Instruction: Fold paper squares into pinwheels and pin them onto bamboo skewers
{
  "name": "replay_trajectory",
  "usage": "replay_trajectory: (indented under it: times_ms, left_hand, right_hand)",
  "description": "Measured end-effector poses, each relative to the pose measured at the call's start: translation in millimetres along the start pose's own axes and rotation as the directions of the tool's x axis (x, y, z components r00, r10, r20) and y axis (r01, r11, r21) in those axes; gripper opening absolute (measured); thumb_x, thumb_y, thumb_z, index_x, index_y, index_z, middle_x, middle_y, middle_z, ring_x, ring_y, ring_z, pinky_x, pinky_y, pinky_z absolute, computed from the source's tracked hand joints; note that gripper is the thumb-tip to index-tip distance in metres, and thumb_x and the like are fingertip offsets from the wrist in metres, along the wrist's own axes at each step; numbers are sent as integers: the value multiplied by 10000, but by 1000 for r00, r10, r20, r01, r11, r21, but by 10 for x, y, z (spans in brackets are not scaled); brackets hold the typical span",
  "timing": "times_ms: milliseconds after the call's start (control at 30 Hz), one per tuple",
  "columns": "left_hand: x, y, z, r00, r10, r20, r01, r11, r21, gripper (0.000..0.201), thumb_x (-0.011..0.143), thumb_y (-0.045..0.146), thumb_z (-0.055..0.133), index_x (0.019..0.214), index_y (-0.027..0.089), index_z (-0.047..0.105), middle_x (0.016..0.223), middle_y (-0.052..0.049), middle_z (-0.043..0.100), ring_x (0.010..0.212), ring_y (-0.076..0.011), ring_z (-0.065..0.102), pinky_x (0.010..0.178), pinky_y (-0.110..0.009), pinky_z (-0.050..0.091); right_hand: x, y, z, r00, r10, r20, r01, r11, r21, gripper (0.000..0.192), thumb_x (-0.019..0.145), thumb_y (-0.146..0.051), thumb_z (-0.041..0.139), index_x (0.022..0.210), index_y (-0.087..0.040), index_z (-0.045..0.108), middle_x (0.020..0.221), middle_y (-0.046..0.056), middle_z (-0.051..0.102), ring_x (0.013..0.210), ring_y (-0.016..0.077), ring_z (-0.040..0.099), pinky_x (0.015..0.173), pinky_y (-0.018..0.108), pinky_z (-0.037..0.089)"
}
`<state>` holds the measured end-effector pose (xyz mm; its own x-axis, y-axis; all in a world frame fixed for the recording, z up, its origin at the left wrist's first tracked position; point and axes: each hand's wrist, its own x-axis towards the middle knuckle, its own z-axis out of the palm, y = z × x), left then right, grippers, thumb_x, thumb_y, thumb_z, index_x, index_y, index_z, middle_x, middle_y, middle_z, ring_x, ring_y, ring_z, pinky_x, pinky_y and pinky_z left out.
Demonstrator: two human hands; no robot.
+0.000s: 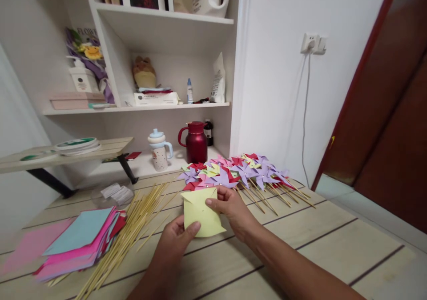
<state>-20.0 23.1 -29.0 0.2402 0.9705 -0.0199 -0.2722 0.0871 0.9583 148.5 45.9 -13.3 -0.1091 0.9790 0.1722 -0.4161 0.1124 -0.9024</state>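
A pale yellow paper square (200, 212), partly folded, is held above the wooden table (333, 242) by both hands. My left hand (176, 242) pinches its lower left edge with the thumb on top. My right hand (230, 209) grips its right side, fingers pressing a flap toward the middle. Just behind lies a heap of finished paper pinwheels (233, 171) in purple, pink, red and yellow, on thin wooden sticks.
A stack of coloured paper sheets (82, 242) lies at the left, with a pile of bamboo skewers (133, 229) beside it. Behind stand a red thermos jug (196, 142), a spotted lidded cup (159, 150) and white shelves (160, 60). A brown door (390, 113) is at right.
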Motion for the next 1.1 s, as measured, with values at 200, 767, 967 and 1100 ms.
replay_trajectory:
  times_ms: [200, 767, 967, 1100]
  left_hand:
    - [62, -74, -28, 999, 46, 1, -46, 999, 21, 398, 607, 377, 833, 913, 137, 748, 831, -100, 769, 807, -270, 696, 785, -362, 508]
    - [66, -31, -141, 964, 182, -194, -157, 978, 138, 317, 773, 465, 667, 686, 161, 670, 633, -11, 617, 646, -147, 527, 675, -260, 412]
    - [81, -51, -179, 943, 213, -257, -196, 976, 90, 366, 769, 483, 665, 590, 165, 651, 575, -9, 601, 549, -129, 505, 591, -257, 403]
    - [20, -19, -131, 991, 129, -40, -130, 990, -50, 546, 849, 546, 547, 465, 161, 603, 496, -20, 562, 477, -119, 492, 538, -261, 385]
  right_hand:
    - [-43, 6, 21, 998, 67, 19, -66, 997, -39, 385, 601, -295, 863, 916, -135, 709, 795, 65, 760, 653, 175, 677, 615, 279, 530]
    - [-47, -25, -28, 988, 66, -137, -68, 998, -17, 309, 647, -325, 846, 880, -146, 748, 811, 61, 766, 687, 161, 654, 626, 247, 488]
    - [1, -46, -66, 962, -33, -272, 42, 999, 26, 267, 654, -313, 844, 852, -170, 737, 834, 46, 759, 686, 161, 649, 618, 262, 501]
    - [-15, -72, -93, 865, -366, -344, 325, 930, -173, 165, 732, -281, 779, 887, -256, 729, 932, 19, 741, 882, 213, 652, 794, 341, 507]
